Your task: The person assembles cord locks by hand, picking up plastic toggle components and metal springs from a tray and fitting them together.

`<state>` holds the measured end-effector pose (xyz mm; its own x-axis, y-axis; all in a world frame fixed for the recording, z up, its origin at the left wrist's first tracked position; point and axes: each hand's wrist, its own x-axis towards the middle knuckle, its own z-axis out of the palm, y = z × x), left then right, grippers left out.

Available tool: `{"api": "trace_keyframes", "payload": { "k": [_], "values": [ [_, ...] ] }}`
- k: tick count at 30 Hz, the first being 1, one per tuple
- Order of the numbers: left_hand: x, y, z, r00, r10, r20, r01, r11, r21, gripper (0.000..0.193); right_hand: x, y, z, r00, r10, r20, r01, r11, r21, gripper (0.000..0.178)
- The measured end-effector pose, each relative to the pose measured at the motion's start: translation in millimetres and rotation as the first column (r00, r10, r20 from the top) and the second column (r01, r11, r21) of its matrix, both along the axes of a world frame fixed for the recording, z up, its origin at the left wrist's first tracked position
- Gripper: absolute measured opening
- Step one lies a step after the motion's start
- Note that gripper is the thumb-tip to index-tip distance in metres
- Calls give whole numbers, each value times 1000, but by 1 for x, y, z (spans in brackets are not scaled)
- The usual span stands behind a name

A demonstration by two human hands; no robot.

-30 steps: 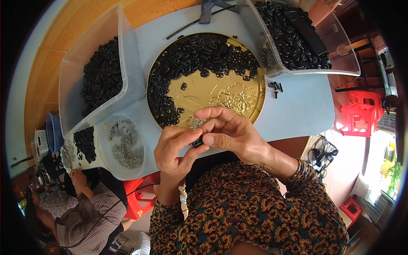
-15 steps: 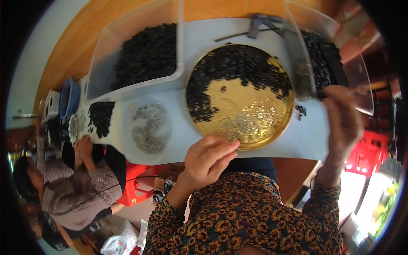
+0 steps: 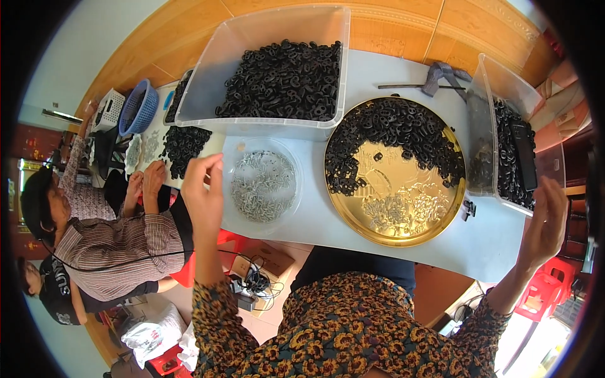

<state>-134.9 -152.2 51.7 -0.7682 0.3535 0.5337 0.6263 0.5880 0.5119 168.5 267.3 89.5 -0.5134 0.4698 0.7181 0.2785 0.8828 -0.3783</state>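
Observation:
My left hand [image 3: 208,195] is raised at the left of a clear round dish [image 3: 230,222] of small silvery metal pieces [image 3: 265,189]. Its fingers are pressed together; anything between them is too small to make out. My right hand [image 3: 547,222] is at the near right corner of a clear bin [image 3: 482,135], its fingertips bent together in front of the wall. What they hold, if anything, is hidden. Between my hands lies a round gold tray [image 3: 372,235], with small black looped pieces [image 3: 403,126] along its far side and silvery pieces [image 3: 409,206] at its near side.
A large clear bin [image 3: 208,118] of black pieces stands at the back left. Behind the tray lies a dark grey strap-like thing [image 3: 435,79] with a thin rod. A co-worker [image 3: 120,252] sits at the left, near a blue basket [image 3: 140,107]. Two loose black pieces [image 3: 469,209] lie right of the tray.
My left hand has moved from the tray's near edge leftward to beyond the round dish. My right hand has shifted slightly out and down along the right bin. The view has also shifted.

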Motion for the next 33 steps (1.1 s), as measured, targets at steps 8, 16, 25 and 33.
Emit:
{"api": "trace_keyframes", "payload": {
  "k": [8, 16, 25, 33],
  "values": [
    [-43, 21, -9, 970, -188, -156, 46, 768, -639, 22, -16, -54, 6, 917, 361, 168, -366, 930, 0, 28],
    [-46, 25, -13, 922, -269, -277, -31, 664, -747, 21, -23, -70, -1, 861, 482, 165, -483, 875, -39, 29],
    [-63, -12, -26, 807, 56, 588, 1, 995, -97, 22, -35, -81, -21, 755, 642, 136, -628, 767, -132, 33],
    [-98, -7, -48, 907, -257, 334, 339, 917, -213, 18, -43, -90, -23, 724, 680, 120, -663, 733, -155, 36]
  ]
}}
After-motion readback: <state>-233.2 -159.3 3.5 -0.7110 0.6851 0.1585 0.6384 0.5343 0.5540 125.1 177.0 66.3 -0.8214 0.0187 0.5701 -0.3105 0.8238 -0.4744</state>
